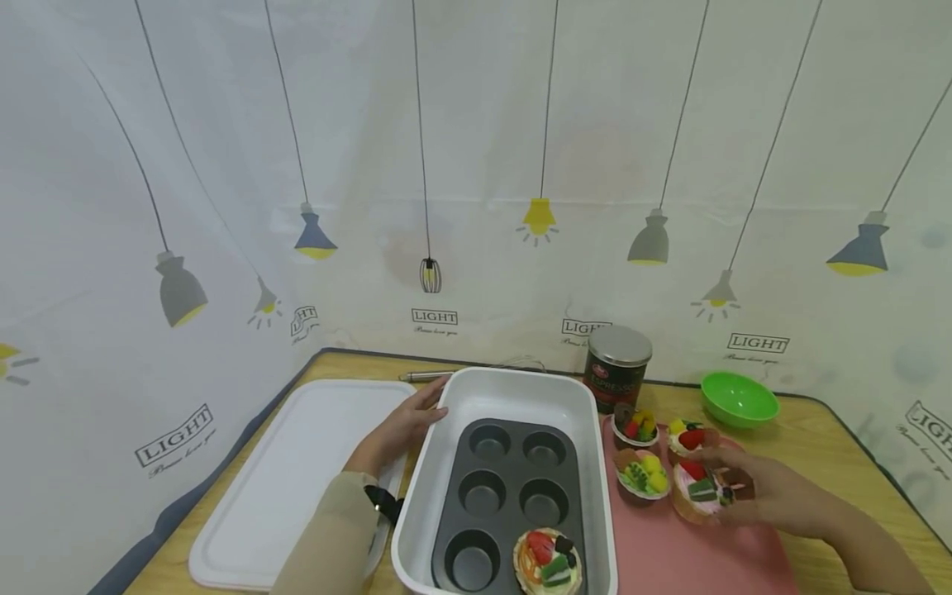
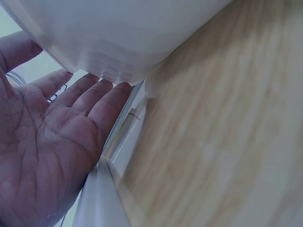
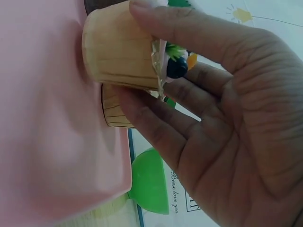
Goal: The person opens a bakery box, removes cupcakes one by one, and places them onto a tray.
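My right hand [image 1: 777,487] pinches a toy cupcake [image 3: 120,47] in a tan paper cup, thumb on one side and fingers on the other. Pink cream, a strawberry piece, a green slice and a dark berry top it. Its base is right at the pink tray [image 1: 692,558]. Three other cupcakes stand close by, one [image 1: 642,477] with yellow and green fruit. My left hand [image 1: 397,426] touches the left wall of a deep white tray [image 1: 412,504], fingers extended. Inside that tray lies a dark muffin pan [image 1: 513,516], with a fruit-topped cupcake [image 1: 549,562] in its near right cup.
A white flat board [image 1: 297,479] lies on the wooden table at left. Behind the trays stand a black espresso tin [image 1: 616,372] and a green bowl [image 1: 738,401]. A metal handle [image 1: 424,376] lies behind the white tray. A lamp-printed curtain [image 1: 476,165] encloses the table.
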{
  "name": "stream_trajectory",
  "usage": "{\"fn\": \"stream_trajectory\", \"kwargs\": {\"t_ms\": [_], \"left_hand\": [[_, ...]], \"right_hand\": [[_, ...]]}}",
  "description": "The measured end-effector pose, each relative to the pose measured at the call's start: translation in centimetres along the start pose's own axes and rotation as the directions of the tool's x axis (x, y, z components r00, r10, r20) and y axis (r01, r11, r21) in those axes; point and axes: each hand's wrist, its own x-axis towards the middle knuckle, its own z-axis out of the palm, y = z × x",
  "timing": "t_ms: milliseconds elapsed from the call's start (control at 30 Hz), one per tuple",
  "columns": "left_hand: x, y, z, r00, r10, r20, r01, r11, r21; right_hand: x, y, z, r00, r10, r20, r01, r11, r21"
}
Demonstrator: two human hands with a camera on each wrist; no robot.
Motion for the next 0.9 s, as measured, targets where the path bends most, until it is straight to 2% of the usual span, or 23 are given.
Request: {"fn": "stream_trajectory", "kwargs": {"t_ms": [400,733,900], "left_hand": [[0.22,-0.12,-0.14,1.000,-0.003,0.004,0.003,1.000,-0.006],[0.12,0.12,-0.07,1.000,0.002,0.007,-0.002,1.000,0.016],[0.23,-0.26,-0.10,1.000,0.003,0.008,-0.003,1.000,0.007]], "right_hand": [[0.31,0.24,0.08,0.999,0.015,0.043,-0.015,1.000,0.022],[0.45,0.15,0.35,1.000,0.019,0.021,-0.018,0.999,-0.031],[0.43,0.15,0.52,0.999,0.038,0.028,-0.038,0.999,-0.021]]}}
